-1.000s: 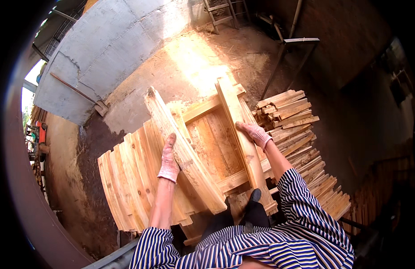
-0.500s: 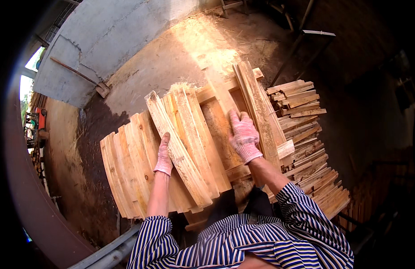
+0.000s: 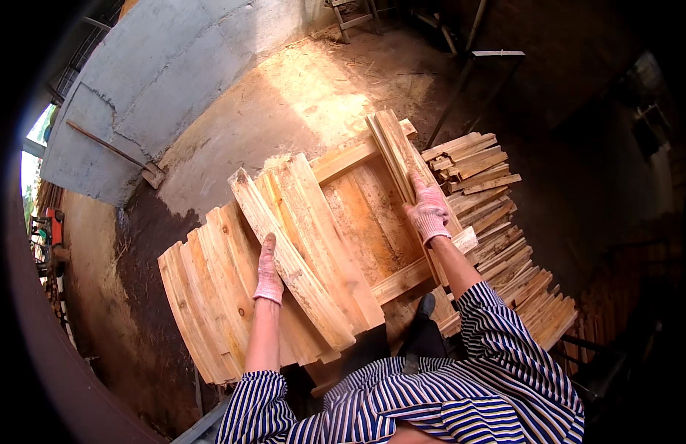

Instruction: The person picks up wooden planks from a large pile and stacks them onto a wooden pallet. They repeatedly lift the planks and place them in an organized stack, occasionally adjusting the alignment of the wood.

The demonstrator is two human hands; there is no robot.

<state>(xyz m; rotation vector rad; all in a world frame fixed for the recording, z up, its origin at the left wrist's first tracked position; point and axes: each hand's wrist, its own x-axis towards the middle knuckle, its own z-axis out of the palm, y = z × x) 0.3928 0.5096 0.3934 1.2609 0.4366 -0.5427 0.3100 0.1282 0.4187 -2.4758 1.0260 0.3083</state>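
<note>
Gloved left hand (image 3: 268,274) touches a rough-sawn plank (image 3: 292,259) toward eight o'clock; gloved right hand (image 3: 429,207) meets narrow boards (image 3: 399,148) toward three. Can't tell whether fingers clamp.

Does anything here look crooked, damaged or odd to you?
A few things. The board at the left hand seems slightly aslant to the boards on its right. The grey wall has a jagged crack near its left end, and the wood stack at right has uneven, jutting ends.
</note>
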